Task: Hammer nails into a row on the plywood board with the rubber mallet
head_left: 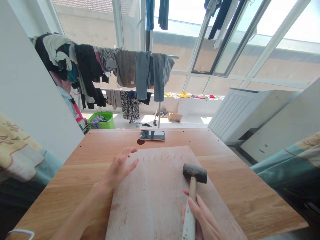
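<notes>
Right hand [203, 218] grips the hammer [194, 173] by its handle; left hand [120, 167] lies open and flat to steady the board [155, 200]

Probably a home: laundry rack [130, 71] beside sunlit windows [225, 36].

**Q:** Right hand, for the log?

**A:** My right hand [202, 216] is closed round the pale handle of the mallet [192, 186], at the near right corner of the board [152, 200]. The black head sits over the board's right half; I cannot tell whether it touches.

**Q:** Left?

**A:** My left hand [120, 166] lies open at the board's left edge, fingers spread, tips over the wood.

**Q:** Beyond the board?

**A:** A row of small nails [162, 156] stands along its far edge. Past that edge a phone [152, 135] lies flat on the table [237, 186], with a dark round hole [140, 141] just left of it.
</notes>
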A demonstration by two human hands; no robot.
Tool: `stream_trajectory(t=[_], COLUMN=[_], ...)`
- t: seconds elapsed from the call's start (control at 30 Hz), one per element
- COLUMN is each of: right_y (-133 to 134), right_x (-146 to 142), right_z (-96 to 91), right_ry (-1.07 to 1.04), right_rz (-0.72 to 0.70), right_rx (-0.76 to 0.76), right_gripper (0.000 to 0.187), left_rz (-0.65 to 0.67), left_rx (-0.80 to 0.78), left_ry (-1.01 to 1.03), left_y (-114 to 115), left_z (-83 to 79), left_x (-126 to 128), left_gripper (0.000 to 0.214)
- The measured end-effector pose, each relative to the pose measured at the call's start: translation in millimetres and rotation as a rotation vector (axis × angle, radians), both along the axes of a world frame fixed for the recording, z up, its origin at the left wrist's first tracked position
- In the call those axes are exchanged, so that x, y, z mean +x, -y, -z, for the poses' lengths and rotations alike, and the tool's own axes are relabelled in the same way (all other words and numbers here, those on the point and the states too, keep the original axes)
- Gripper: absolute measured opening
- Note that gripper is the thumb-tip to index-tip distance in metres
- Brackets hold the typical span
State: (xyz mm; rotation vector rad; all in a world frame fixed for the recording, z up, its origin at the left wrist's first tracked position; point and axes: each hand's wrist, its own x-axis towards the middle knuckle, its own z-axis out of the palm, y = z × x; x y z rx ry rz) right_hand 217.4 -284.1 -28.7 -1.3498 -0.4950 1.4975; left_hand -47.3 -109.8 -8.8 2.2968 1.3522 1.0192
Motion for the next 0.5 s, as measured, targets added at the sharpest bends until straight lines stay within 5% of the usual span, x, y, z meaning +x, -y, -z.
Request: stream_trajectory(t=[0.2,0.37,0.5], right_y=[5.9,17.6,25.4], right_x=[9.9,48.7,83.5], right_z=[4.8,1.0,10.3], right_ry=[0.269,0.742,1.324], right_rz=[-0.092,-0.189,-0.13], right_rx=[0.026,0.126,0.394], right_gripper=[0.095,0.059,0.036], left_rz=[-0.033,-0.228,-0.202], left_rx=[0.135,0.245,0.219], left_ry=[-0.236,-0.309,-0.237], left_y=[56.6,112.8,144.9], left_z=[-5.8,28.6,47.2], left_x=[-17.2,-47.8,-47.1], left_gripper=[0.031,0.036,0.041])
